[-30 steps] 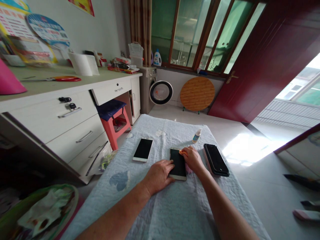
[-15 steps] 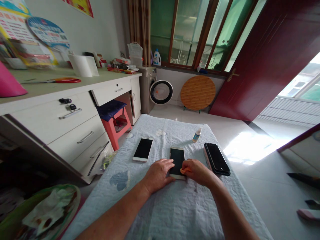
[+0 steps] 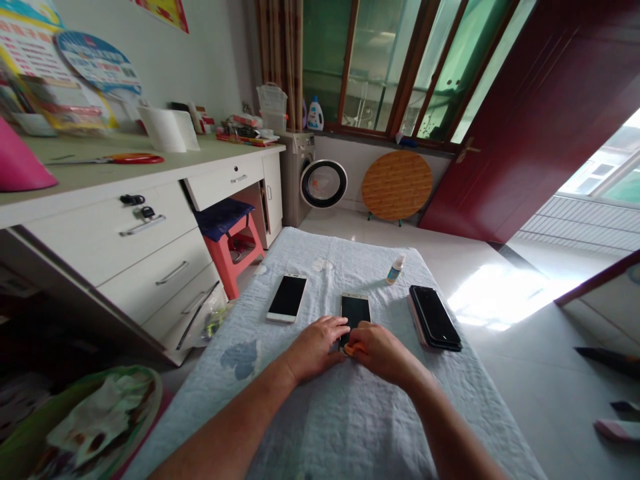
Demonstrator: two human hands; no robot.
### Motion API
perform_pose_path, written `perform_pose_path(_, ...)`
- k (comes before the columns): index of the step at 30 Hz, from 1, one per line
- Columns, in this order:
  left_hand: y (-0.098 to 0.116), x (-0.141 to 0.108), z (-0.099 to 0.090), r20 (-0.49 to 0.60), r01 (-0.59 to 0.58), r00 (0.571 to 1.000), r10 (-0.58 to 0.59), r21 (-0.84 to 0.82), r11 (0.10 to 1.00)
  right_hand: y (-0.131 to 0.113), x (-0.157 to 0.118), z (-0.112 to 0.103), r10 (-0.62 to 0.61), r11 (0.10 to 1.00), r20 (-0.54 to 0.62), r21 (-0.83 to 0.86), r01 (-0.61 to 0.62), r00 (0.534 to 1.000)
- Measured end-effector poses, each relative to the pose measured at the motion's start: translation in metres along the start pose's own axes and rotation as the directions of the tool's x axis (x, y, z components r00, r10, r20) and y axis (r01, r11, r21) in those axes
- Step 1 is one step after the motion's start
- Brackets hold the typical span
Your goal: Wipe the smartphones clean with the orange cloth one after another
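Note:
A smartphone [image 3: 356, 306] with a dark screen and pale gold frame lies flat on a cloth-covered surface, its lower part mostly hidden by my hands. My left hand [image 3: 320, 343] holds it at the left edge, fingertips over the side of the screen and thumb near the bottom corner. In my right hand [image 3: 376, 348] a small orange cloth [image 3: 354, 349] is pinched and pressed on the lower screen. To the left lies a white smartphone [image 3: 287, 298], screen up. A small spray bottle [image 3: 395, 269] stands beyond my right hand, and a black phone [image 3: 434, 317] rests at the right on something pinkish.
The quilted light-blue cover [image 3: 320, 427] spreads under everything. On the left are a white desk [image 3: 150, 267] and a pink stool [image 3: 233, 257]. A waste basket [image 3: 150, 407] stands at the lower left. Behind are a washing machine with its door [image 3: 324, 184] swung out and a round wooden tabletop [image 3: 397, 185].
My right hand has moved the orange cloth down and left across the screen, toward the phone's bottom end. The left hand stays on the phone's left edge.

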State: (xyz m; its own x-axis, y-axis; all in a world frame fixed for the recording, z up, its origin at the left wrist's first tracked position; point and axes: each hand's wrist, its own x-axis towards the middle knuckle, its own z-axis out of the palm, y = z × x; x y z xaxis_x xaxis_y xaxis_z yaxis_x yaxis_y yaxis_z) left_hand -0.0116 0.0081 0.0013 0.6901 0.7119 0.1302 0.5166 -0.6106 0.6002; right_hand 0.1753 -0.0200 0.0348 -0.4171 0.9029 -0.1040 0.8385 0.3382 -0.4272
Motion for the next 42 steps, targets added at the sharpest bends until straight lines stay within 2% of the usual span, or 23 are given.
perform_pose_path(6,-0.005,0.000,0.003,-0.050,-0.016,0.999,0.012,-0.082,0.996,-0.013,0.003,0.015,-0.026,1.000,-0.106,-0.003,0.026,0.994)
perform_pose_path(10,-0.006,0.000,0.003,-0.044,-0.008,0.999,0.004,-0.091,0.996,-0.011,0.002,0.013,-0.019,1.000,-0.112,0.017,0.021,0.994)
perform_pose_path(16,-0.008,0.001,0.003,-0.006,0.021,1.000,-0.021,-0.072,0.997,0.004,0.004,0.006,0.093,0.995,-0.125,-0.004,-0.095,0.988)
perform_pose_path(24,-0.006,0.001,-0.001,0.000,0.046,0.999,-0.046,-0.069,0.997,0.030,0.008,0.007,0.224,0.971,-0.273,-0.023,-0.239,0.936)
perform_pose_path(29,-0.008,0.001,0.002,-0.019,0.024,1.000,-0.025,-0.064,0.998,0.037,0.007,0.010,0.283,0.951,-0.346,-0.023,-0.310,0.895)
perform_pose_path(33,-0.007,0.001,0.005,-0.027,0.025,0.999,-0.027,-0.056,0.998,0.040,0.009,0.012,0.313,0.944,-0.411,0.040,-0.326,0.856)
perform_pose_path(39,-0.003,0.002,0.006,-0.151,0.073,0.986,-0.068,0.026,0.997,0.040,0.011,0.010,0.408,0.913,-0.372,0.192,-0.361,0.834)
perform_pose_path(42,-0.003,0.003,0.006,-0.147,0.072,0.987,-0.061,0.070,0.995,0.041,0.011,0.009,0.432,0.900,-0.369,0.234,-0.367,0.823)
